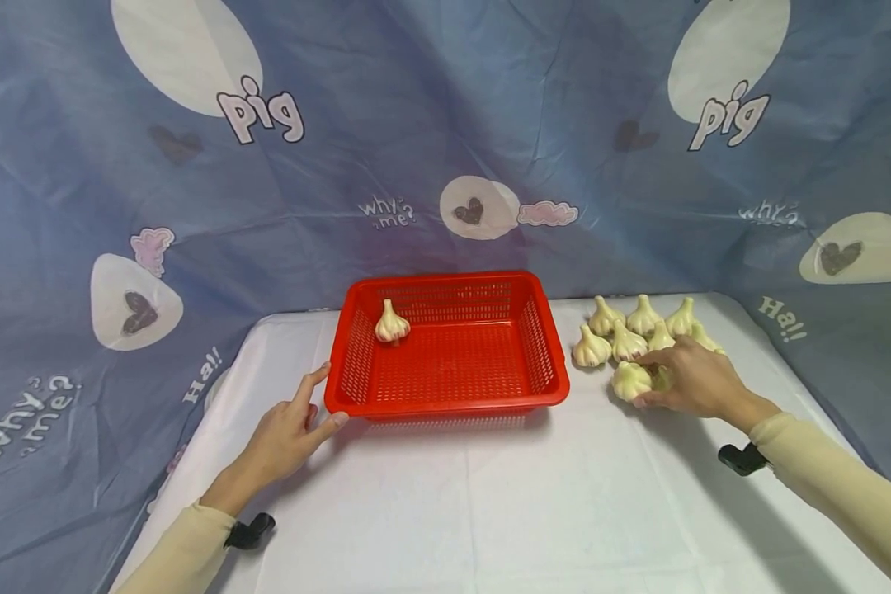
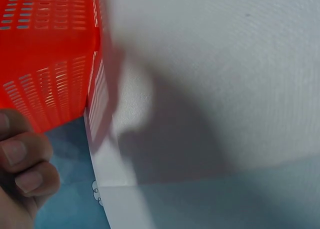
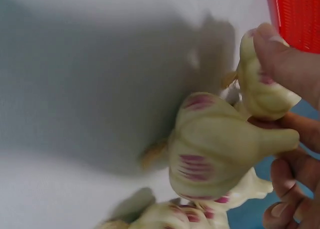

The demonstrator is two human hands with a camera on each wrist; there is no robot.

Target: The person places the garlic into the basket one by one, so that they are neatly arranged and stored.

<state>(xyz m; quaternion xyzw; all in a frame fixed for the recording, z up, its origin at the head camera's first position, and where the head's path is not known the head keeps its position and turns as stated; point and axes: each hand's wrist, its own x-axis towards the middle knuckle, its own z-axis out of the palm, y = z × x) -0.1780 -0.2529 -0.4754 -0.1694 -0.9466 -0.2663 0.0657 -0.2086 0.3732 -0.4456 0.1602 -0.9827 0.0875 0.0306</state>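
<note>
My right hand [image 1: 694, 379] pinches a garlic bulb [image 1: 631, 381] between thumb and fingers at the near side of a garlic group. In the right wrist view the thumb presses on the held bulb [image 3: 262, 86], while a larger-looking bulb [image 3: 212, 146] lies close beside the other fingers. My left hand [image 1: 278, 437] is at the near left corner of a red plastic basket [image 1: 445, 407], its forefinger and thumb stretched out to the rim. The left wrist view shows the other fingers [image 2: 27, 154] bent next to the basket wall. One garlic bulb [image 1: 392, 323] stands inside the basket, far left.
Several garlic bulbs [image 1: 627, 340] stand close together right of the basket, some partly hidden by the right hand. A white cloth [image 1: 431, 511] covers the table. Behind it hangs a blue printed curtain [image 1: 416, 124]. Each wrist wears a black camera mount [image 1: 742, 459].
</note>
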